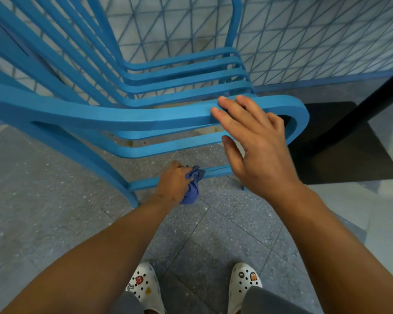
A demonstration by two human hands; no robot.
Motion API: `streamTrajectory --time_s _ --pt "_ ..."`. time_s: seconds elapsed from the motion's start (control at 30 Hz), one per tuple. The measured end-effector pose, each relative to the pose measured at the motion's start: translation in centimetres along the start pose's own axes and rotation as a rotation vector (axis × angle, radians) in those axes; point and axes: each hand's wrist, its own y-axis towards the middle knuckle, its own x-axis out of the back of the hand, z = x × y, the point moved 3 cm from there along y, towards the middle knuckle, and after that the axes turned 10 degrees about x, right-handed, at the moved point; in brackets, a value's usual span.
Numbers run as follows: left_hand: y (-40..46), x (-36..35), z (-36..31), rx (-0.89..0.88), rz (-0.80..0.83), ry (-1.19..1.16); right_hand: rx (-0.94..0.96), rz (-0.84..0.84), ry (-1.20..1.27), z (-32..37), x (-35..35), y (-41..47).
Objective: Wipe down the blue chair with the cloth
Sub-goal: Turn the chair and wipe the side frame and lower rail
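Down low, left hand (171, 183) grips the crumpled cloth (192, 185) against the slatted blue chair (145, 114); right hand (256, 141) spread.

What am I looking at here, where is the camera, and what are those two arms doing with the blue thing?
There is no machine here. The single picture comes from a wide-angle camera worn on a person's head, looking forward and down, so the two arms reaching in from the bottom are that person's own.

The blue thing is a slatted blue chair seen from its side. The left hand grips a bunched blue cloth against a low rail of the chair, near the floor. The right hand is open, its fingers lying over the chair's curved armrest and holding nothing.

At the bottom are the person's white clogs on a speckled tiled floor. To the right stands a black post on a flat black base, and behind the chair is a blue wire mesh panel.
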Motion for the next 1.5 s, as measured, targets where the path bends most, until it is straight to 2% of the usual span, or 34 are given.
streamTrajectory --time_s 0.07,0.2,0.27,0.33,0.43,0.5,0.67,0.77,0.87,1.0,1.13,1.3,1.5 --pt "0.5 0.3 -0.1 -0.047 0.048 0.02 -0.015 0.011 -0.004 -0.8 0.5 -0.5" --pt "0.6 1.4 2.6 -0.025 0.086 -0.039 -0.064 0.043 0.006 -2.6 1.4 -1.5" --pt "0.5 1.6 5.3 0.073 0.048 -0.042 -0.087 0.068 0.05 -3.0 1.7 -1.8" --pt "0.3 1.7 7.5 0.214 0.018 -0.143 -0.113 0.079 0.099 -3.0 1.7 -1.8" --pt "0.0 2.0 7.0 0.271 -0.001 -0.208 -0.135 0.069 0.164 -2.7 1.6 -1.8" --pt "-0.1 1.9 5.1 0.242 0.0 -0.207 -0.147 0.063 0.205 -2.7 1.7 -1.8" --pt "0.4 -0.5 -0.9 -0.01 0.021 -0.016 -0.171 0.05 0.256 -2.7 1.8 -1.5" --pt "1.0 -0.9 -3.0 -0.025 0.067 0.012 -0.176 0.04 0.274 -2.8 2.0 -1.4" --pt "1.3 -0.5 -1.7 -0.007 0.108 0.009 -0.166 0.06 0.285 -3.2 2.4 -1.3" --pt "0.3 0.9 2.0 0.103 0.047 -0.08 -0.161 0.071 0.288 -3.5 2.9 -1.4" --pt "0.1 1.2 3.1 0.134 0.0 -0.052 -0.184 0.052 0.306 -3.3 2.7 -1.5" --pt "0.9 -0.6 1.1 0.068 0.012 -0.024 -0.199 0.047 0.327 -3.2 2.6 -1.5" --pt "1.2 -2.6 -5.9 -0.026 0.068 0.068 -0.183 0.054 0.34 -3.5 2.6 -1.4"
